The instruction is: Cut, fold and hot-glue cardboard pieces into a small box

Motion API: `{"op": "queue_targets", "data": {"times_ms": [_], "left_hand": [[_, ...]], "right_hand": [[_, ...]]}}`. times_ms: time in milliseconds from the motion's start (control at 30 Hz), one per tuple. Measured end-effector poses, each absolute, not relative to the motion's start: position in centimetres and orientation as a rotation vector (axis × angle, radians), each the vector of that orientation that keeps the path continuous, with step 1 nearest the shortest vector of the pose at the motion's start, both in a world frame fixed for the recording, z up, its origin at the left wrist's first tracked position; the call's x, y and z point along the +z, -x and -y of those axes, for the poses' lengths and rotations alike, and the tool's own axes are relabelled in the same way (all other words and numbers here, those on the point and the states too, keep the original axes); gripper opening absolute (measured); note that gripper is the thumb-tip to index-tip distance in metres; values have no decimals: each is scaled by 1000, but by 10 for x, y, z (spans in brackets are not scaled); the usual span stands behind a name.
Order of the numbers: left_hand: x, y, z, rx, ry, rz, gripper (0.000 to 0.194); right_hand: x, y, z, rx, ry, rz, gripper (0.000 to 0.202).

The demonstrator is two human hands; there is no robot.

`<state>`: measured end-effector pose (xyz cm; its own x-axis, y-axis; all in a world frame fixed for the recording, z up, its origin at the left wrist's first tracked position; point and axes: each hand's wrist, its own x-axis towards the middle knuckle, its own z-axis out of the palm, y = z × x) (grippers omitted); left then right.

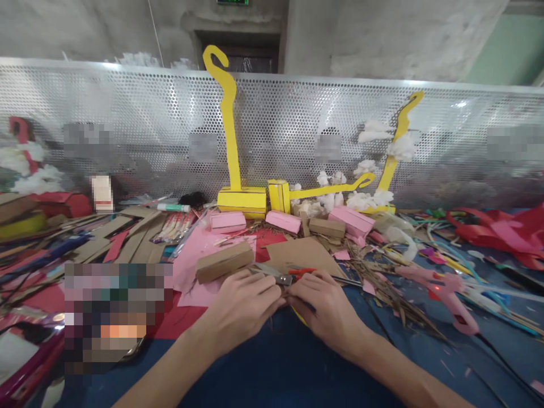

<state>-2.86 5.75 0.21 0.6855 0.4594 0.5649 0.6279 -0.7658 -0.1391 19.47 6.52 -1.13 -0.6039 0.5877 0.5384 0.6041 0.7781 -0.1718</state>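
My left hand [249, 300] and my right hand [325, 300] meet over the near middle of the table, fingertips pinched close together. A small brownish bit shows between them, mostly covered by the fingers. Scissors [285, 279] with orange handles lie right behind the fingertips; whether either hand touches them I cannot tell. Under my right palm a yellow edge [300, 315] peeks out. Just beyond my left hand, a brown cardboard box [225, 262] rests on pink paper [193, 280]. A flat cardboard sheet [304, 255] lies behind the scissors.
Small pink boxes [283, 222] line the back, before a yellow box with a tall hooked strip [230, 130]. A perforated metal screen [280, 130] closes the far side. At right lie a pink glue gun [446, 294], its cord, and cardboard scraps [403, 309]; clutter covers the left.
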Motion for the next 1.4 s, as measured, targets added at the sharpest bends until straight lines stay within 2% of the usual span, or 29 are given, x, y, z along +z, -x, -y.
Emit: {"op": "queue_targets", "data": {"times_ms": [133,667,800,900,1067,1133,1200,1300,1400], "left_hand": [[3,33,-62,-727,2527,839,30],[9,53,-64,-916,2504,1151,31],[8,49,-61,-952,2635,1309,24],[9,41,-58,-1082,2820,1430,18],[9,34,-57,-1474,3007,1727,23],[6,33,-60,-1607,3003,1831,29],[3,34,-63,-1787,2981,1851,31],[1,34,-67,-2107,2934,1804,23],[1,34,-69,-2221,2898,1801,21]], "right_hand": [[-13,-202,-72,-3,923,2363,21],[-9,-221,-85,33,1099,2279,23],[-7,-218,-79,73,1039,2276,20],[-6,-214,-74,278,1037,2255,17],[-5,-208,-70,977,968,1905,24],[-4,-207,-71,1160,855,1754,26],[-5,-206,-72,1286,775,1662,26],[-8,-207,-73,1391,748,1599,26],[-8,-207,-73,1412,750,1554,26]]}}
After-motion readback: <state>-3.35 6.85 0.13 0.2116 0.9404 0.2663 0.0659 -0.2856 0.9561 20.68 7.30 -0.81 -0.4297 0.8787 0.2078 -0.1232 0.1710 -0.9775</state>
